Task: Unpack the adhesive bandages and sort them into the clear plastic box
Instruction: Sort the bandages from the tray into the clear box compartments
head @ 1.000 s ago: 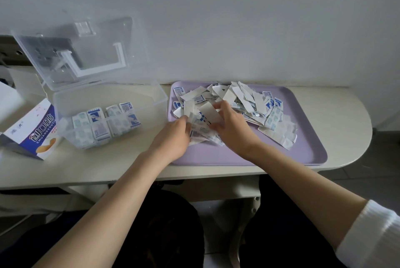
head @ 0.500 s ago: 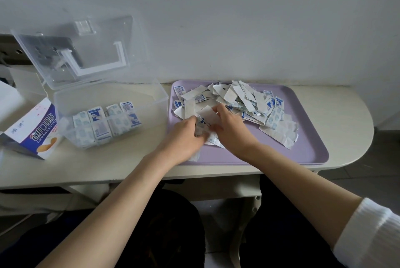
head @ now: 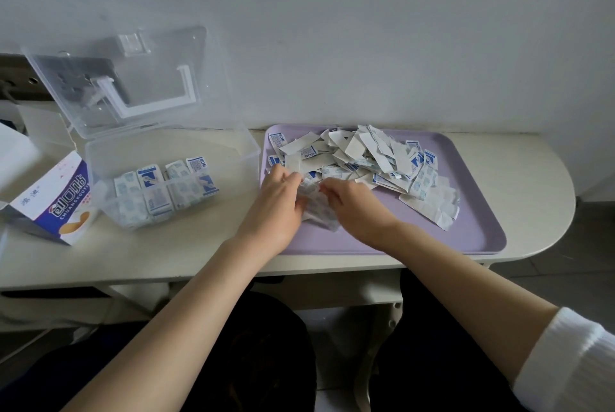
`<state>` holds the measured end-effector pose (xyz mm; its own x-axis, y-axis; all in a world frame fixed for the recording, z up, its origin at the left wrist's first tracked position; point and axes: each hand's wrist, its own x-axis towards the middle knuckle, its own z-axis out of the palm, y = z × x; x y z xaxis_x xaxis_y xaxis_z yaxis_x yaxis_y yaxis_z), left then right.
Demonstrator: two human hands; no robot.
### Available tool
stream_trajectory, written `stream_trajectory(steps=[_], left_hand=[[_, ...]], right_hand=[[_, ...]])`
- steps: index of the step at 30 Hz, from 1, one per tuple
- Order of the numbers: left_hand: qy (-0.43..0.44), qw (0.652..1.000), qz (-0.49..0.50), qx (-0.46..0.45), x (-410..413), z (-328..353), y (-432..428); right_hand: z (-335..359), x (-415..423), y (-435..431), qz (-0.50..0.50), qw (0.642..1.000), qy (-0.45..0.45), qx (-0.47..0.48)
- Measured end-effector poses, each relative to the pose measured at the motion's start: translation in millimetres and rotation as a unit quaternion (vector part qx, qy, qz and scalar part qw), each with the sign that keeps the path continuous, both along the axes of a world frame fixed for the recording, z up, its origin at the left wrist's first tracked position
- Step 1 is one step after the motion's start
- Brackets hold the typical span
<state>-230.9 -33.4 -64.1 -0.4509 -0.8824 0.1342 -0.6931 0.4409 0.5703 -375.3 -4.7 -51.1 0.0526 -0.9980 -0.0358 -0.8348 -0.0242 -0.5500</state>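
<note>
Clasping a thin sheaf of wrapped bandages (head: 316, 208) with left hand (head: 278, 203) and right hand (head: 357, 210), fingers curled round it, over the near-left corner of the lilac tray (head: 466, 238). Likely handling as featherlight, floppy, slick (apt to fan out); pinching mid-stack seeming wisest. Waiting leftward: clear plastic box (head: 239, 172), partly filled.

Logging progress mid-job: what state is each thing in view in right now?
clear plastic box: lid open, part filled with sorted bandages.
loose bandages: heaped on the purple tray.
carton: open, lying on its side.
left hand: gripping a bundle of bandages.
right hand: gripping the same bundle.
</note>
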Motion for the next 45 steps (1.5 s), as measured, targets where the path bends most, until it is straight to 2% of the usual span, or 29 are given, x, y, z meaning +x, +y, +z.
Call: stream_trajectory(steps=[3, 7, 11, 13, 17, 21, 24, 30, 32, 35, 41, 45], left_hand=[[-0.003, 1.000, -0.001, -0.011, 1, 0, 0], [-0.047, 0.999, -0.004, 0.002, 4, 1, 4], [-0.038, 0.999, 0.004, -0.016, 2, 2, 5], [-0.032, 0.999, 0.006, -0.033, 0, 6, 6], [-0.067, 0.995, 0.007, -0.078, -1, 8, 9], [-0.140, 0.989, -0.002, -0.054, -1, -3, 8], [-0.151, 0.988, -0.011, -0.041, -2, -9, 8], [-0.105, 0.994, -0.025, -0.006, -7, -9, 13], [-0.112, 0.993, -0.024, -0.018, -7, -9, 15], [-0.160, 0.986, -0.022, -0.051, -8, -9, 17], [-0.211, 0.975, 0.000, -0.064, -8, -11, 17], [-0.183, 0.981, 0.018, -0.066, -7, -8, 15]], right_hand=[[-1, 9, 6, 0.027, 0.999, 0.003, 0.030], [4, 11, 10, 0.028, 0.997, -0.053, 0.055], [-3, 8, 9, 0.033, 0.997, 0.041, 0.063], [-4, 5, 8, 0.010, 0.996, 0.077, 0.033], [-3, 1, 4, -0.003, 0.998, 0.051, -0.032], [-15, -3, 3, -0.016, 0.998, 0.063, 0.018], [-21, -7, 2, -0.056, 0.996, 0.029, 0.065], [-12, -2, 2, -0.092, 0.993, -0.070, 0.025], [-11, 1, 3, -0.073, 0.995, -0.050, 0.035], [-19, 1, 3, -0.043, 0.997, 0.030, 0.049], [-13, 0, 5, -0.025, 0.998, 0.028, 0.045], [-15, 0, 5, -0.018, 0.998, 0.050, 0.022]])
